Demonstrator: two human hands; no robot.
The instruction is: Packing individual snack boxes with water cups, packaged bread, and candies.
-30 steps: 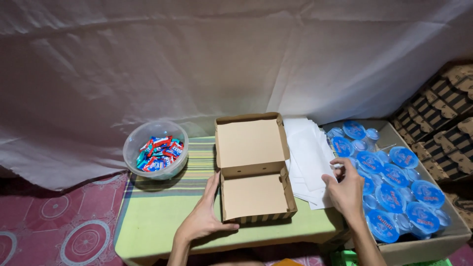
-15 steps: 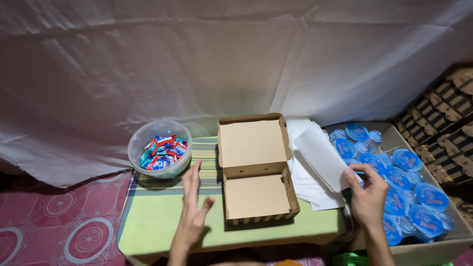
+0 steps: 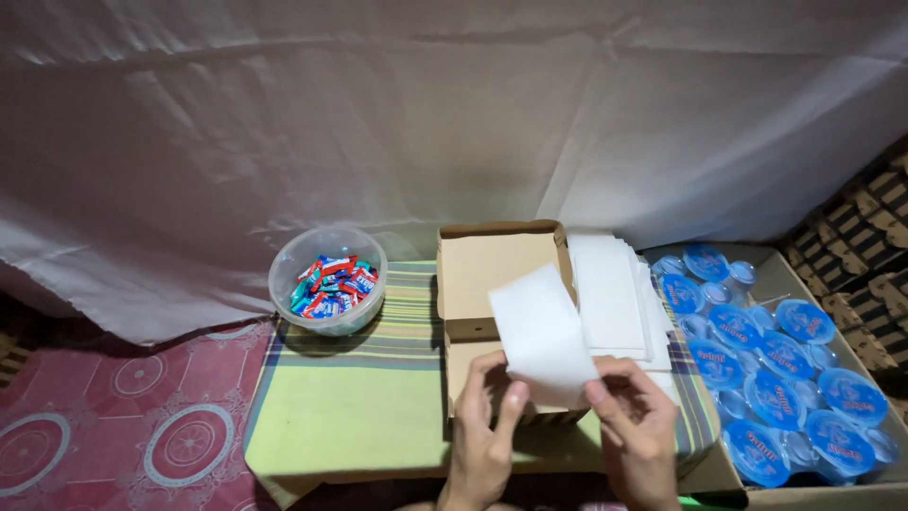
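A white paper sheet (image 3: 541, 333) is held up over the open brown cardboard box (image 3: 482, 270) by both hands. My left hand (image 3: 487, 426) pinches its lower left corner and my right hand (image 3: 636, 416) pinches its lower right corner. The sheet hides much of the box's lower half. A stack of the same white sheets (image 3: 613, 293) lies just right of the box on the striped green cloth (image 3: 350, 388).
A clear round bowl (image 3: 327, 279) of small red and blue wrapped sweets stands at the cloth's back left. A big carton (image 3: 790, 284) of blue-lidded sealed cups sits on the right. White fabric hangs behind. A pink patterned mat (image 3: 104, 426) lies at left.
My right hand lifted a white sheet off the stack and brought it left over the box. My left hand left the box's edge and took the sheet's other corner.
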